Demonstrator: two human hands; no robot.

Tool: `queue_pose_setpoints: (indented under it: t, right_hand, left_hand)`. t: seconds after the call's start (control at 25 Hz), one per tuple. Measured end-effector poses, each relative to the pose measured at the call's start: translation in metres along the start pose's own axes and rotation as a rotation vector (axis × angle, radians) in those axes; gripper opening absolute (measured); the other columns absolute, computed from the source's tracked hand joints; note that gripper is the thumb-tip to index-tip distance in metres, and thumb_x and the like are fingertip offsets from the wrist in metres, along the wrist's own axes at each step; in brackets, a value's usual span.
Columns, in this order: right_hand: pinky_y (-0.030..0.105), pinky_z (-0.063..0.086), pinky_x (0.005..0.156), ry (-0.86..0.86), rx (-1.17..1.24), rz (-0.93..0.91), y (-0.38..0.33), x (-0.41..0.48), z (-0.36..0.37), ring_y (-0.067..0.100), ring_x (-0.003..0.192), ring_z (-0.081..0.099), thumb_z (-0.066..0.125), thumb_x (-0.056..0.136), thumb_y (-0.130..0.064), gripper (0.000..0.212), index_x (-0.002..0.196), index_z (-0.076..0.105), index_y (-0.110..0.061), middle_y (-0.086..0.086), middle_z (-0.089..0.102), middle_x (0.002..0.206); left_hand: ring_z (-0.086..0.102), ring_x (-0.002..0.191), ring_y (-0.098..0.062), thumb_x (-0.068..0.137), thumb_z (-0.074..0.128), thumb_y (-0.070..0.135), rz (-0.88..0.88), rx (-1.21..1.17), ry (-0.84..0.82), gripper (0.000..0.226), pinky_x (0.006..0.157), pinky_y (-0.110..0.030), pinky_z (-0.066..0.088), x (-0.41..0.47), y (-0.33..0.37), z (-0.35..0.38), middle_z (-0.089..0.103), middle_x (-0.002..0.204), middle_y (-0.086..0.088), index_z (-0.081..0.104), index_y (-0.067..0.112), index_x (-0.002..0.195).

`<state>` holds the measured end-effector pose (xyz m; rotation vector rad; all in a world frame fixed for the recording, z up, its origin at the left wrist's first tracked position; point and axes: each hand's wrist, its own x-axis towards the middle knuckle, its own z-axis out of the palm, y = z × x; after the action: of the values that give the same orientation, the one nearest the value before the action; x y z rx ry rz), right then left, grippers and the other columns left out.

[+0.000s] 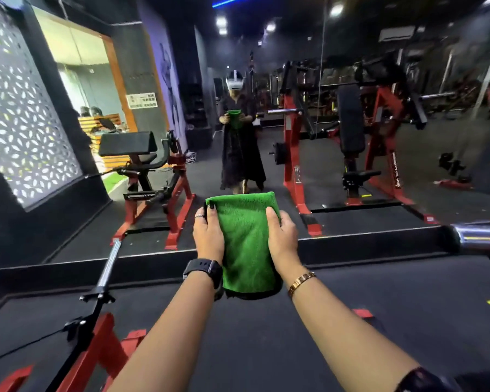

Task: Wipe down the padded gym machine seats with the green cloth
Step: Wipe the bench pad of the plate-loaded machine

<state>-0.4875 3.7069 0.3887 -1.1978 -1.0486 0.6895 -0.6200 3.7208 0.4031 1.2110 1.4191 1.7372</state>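
Both hands are holding the folded cloth (pixel 245 244) out in front.
The left hand (pixel 208 232) is clasping the cloth's left edge, fingertips lying on its front. The right hand (pixel 283 236) is clasping the right edge, thumb on the front, fingers wrapping behind. The cloth is hanging upright between them, well apart from the padded machine (pixel 126 142) at left.

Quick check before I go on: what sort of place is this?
A gym weight room, most likely: a red-framed machine with a black back pad, a padded curl bench on the left and a chrome bar on the right. The left hand and right hand grip the green cloth.
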Motion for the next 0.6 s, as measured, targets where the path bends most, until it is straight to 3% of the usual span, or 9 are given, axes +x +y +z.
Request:
queue_pose_setpoints:
  t: [0.16,0.28,0.32,0.4,0.48,0.6]
  right_hand:
    - [0.038,0.045,0.075,0.158,0.019,0.009,0.026,0.121,0.037,0.024,0.075,0.054,0.051,0.096,-0.032,0.035,0.09,0.06,0.002,0.016,0.062,0.079]
    - [0.033,0.037,0.068,0.302,-0.043,-0.002,0.041,0.206,0.04,0.02,0.071,0.049,0.05,0.096,-0.03,0.036,0.09,0.06,0.005,0.024,0.062,0.083]
    - [0.034,0.037,0.068,0.332,-0.052,-0.016,0.046,0.229,0.035,0.018,0.07,0.047,0.05,0.096,-0.029,0.036,0.088,0.06,0.004,0.021,0.061,0.078]
    - [0.038,0.042,0.07,0.403,-0.06,-0.019,0.065,0.274,0.02,0.016,0.068,0.046,0.051,0.096,-0.03,0.034,0.082,0.06,0.0,0.008,0.056,0.069]
    - [0.038,0.043,0.069,0.513,-0.058,-0.021,0.089,0.321,-0.001,0.012,0.064,0.045,0.053,0.095,-0.031,0.03,0.071,0.058,-0.013,-0.005,0.053,0.064]
    - [0.033,0.039,0.064,0.696,-0.042,-0.02,0.12,0.39,-0.038,0.004,0.057,0.041,0.057,0.092,-0.033,0.037,0.057,0.046,-0.026,-0.014,0.045,0.055]
  left_hand:
    - [0.054,0.093,-0.02,0.099,0.041,0.034,0.032,-0.045,-0.111,0.027,0.079,-0.032,0.042,0.117,-0.026,0.081,0.059,0.097,0.0,0.057,0.013,0.104]
    - [0.054,0.106,-0.026,0.098,0.04,0.039,0.061,-0.068,-0.188,0.037,0.089,-0.035,0.044,0.186,-0.042,0.158,0.061,0.111,-0.009,0.056,0.009,0.112]
    - [0.055,0.104,-0.024,0.098,0.039,0.041,0.067,-0.077,-0.222,0.038,0.089,-0.032,0.044,0.201,-0.045,0.182,0.061,0.109,-0.009,0.056,0.009,0.111]
    - [0.053,0.087,-0.014,0.098,0.04,0.038,0.042,-0.113,-0.296,0.036,0.075,-0.019,0.043,0.223,-0.056,0.233,0.06,0.096,-0.005,0.056,0.008,0.108]
    - [0.049,0.078,-0.01,0.098,0.04,0.038,0.046,-0.126,-0.365,0.034,0.072,-0.023,0.042,0.242,-0.069,0.293,0.062,0.092,-0.01,0.057,0.009,0.104]
    - [0.05,0.078,-0.009,0.098,0.041,0.035,0.05,-0.158,-0.487,0.026,0.072,-0.026,0.039,0.263,-0.08,0.391,0.059,0.087,0.002,0.056,0.014,0.099]
